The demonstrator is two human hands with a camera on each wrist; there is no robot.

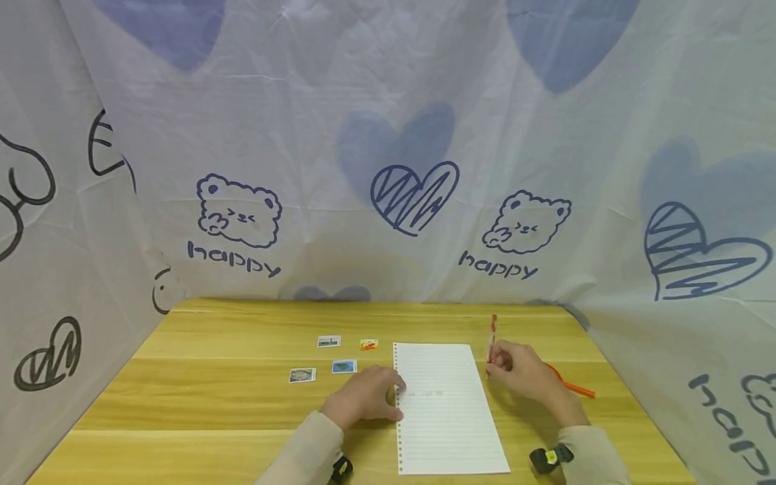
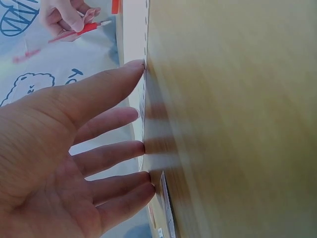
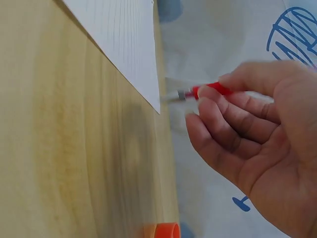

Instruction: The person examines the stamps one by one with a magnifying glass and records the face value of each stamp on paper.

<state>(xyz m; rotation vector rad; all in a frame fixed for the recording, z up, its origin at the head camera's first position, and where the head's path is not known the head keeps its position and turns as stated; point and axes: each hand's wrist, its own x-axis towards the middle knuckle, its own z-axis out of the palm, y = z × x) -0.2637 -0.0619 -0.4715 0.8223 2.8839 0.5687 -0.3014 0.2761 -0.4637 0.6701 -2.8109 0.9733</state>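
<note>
A white lined sheet with punched holes down its left side [image 1: 445, 431] lies on the wooden table, faint marks in its upper part. My left hand [image 1: 366, 396] is at the sheet's punched edge, fingertips right at it; the left wrist view shows its fingers [image 2: 111, 151] spread and fairly straight. To the right of the sheet, my right hand [image 1: 520, 369] pinches a red pen [image 1: 492, 333] with a clear barrel between thumb and fingers. In the right wrist view the pen's tip [image 3: 173, 96] points toward a corner of the sheet, above the table.
Several small stamp-like pictures [image 1: 344, 366] lie left of the sheet, one close to the left hand's fingertips. A slim orange-red tube-like thing [image 1: 578, 389] lies beyond the right wrist. A printed white cloth [image 1: 327, 222] hangs behind the table [image 1: 212, 377] and at both sides.
</note>
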